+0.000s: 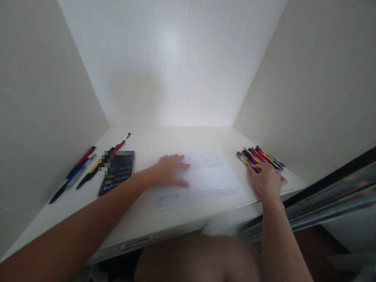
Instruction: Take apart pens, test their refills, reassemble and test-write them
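My left hand (pixel 169 171) lies on the left part of a white sheet of paper (pixel 202 179), its fingers spread. Rows of small dark and reddish handwriting run across the paper's far part and along its near edge. To the right of the sheet, my right hand (pixel 267 180) has its fingers closed at the near end of a pen (pixel 243 159). That pen lies at the left side of a row of several pens (pixel 262 156) in red, yellow, purple and black. The hand hides the near ends of some of them.
A dark phone (pixel 117 172), partly blurred out, lies left of the paper. Beyond it are a yellow-and-black pen (pixel 93 169) and a blue pen (pixel 78 171) among others. White panels (pixel 188 66) enclose the desk (pixel 176 137). A dark-edged shelf (pixel 331 186) juts in at right.
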Motion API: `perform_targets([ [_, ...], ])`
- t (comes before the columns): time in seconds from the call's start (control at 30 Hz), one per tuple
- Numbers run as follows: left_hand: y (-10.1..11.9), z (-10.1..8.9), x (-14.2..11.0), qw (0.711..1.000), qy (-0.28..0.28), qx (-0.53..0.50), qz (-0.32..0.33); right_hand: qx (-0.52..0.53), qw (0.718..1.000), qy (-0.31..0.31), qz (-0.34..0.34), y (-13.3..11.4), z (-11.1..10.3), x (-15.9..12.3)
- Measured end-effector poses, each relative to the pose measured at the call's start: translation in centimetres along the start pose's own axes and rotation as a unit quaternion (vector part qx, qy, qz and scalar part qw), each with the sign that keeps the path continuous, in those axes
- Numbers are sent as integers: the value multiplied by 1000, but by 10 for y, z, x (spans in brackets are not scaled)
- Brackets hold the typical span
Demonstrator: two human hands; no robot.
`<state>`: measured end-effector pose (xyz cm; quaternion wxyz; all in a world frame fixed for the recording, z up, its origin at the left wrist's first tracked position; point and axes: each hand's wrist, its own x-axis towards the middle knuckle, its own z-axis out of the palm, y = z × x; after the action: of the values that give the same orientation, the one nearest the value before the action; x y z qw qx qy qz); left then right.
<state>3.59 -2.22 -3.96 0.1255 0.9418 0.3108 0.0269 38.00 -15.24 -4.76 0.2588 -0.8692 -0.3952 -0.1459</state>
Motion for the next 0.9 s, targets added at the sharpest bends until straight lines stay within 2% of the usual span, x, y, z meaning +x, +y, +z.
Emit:
perform_targets([
  [0.17,4,-3,-2,1000,7,-24,-7,-61,997,-46,15,10,0,13],
  [0.33,7,-5,-4,999,15,-28,1,-87,993,-51,-58,20,9,18],
  [0.67,3,0,-3,999,29,-23,9,-85,988,0,-131,30,23,19],
  [0.83,7,3,-1,999,38,-7,9,-65,990,6,-125,23,19,16],
  [0.9,6,-2,0,999,51,6,16,-68,989,15,-134,19,15,13],
])
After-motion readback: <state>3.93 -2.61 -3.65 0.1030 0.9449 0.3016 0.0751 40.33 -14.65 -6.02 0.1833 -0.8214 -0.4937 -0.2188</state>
